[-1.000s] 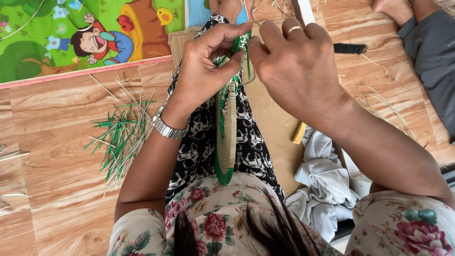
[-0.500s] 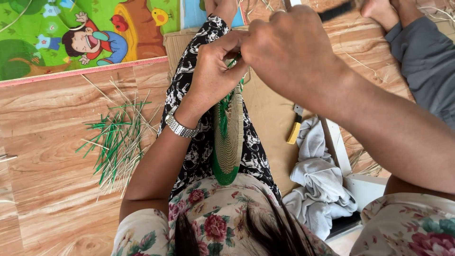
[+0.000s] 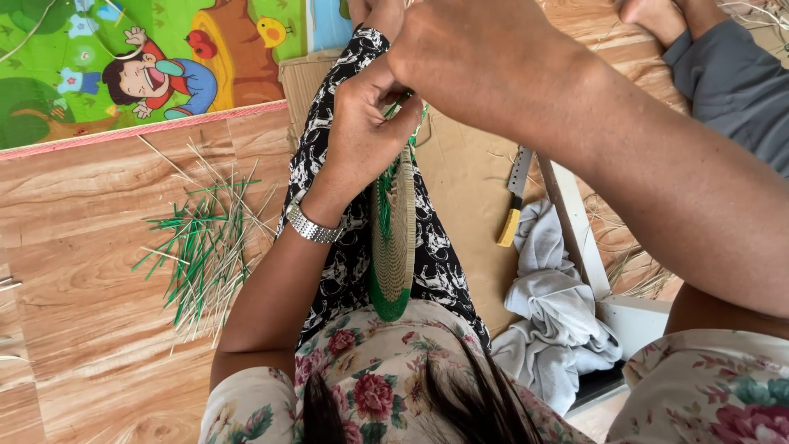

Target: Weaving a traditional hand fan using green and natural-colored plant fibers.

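A round woven disc (image 3: 394, 234), tan with a green rim, stands on edge over my lap on the black-and-white patterned skirt (image 3: 345, 247). My left hand (image 3: 366, 131), with a metal watch at the wrist, grips the disc's top edge. My right hand (image 3: 477, 62) is closed over the same top edge, close to the camera, pinching thin green strands there. The contact point between the fingers is partly hidden by my right hand.
A loose pile of green and pale straw strips (image 3: 201, 242) lies on the wooden floor at left. A knife with a yellow handle (image 3: 514, 197) lies on brown cardboard (image 3: 468, 164), beside a grey cloth (image 3: 555, 316). A colourful play mat (image 3: 123, 66) is at top left. Another person's leg (image 3: 723, 66) is at top right.
My hands and the disc have come closer to the camera and shifted slightly right. My right hand now covers more of the disc's top edge.
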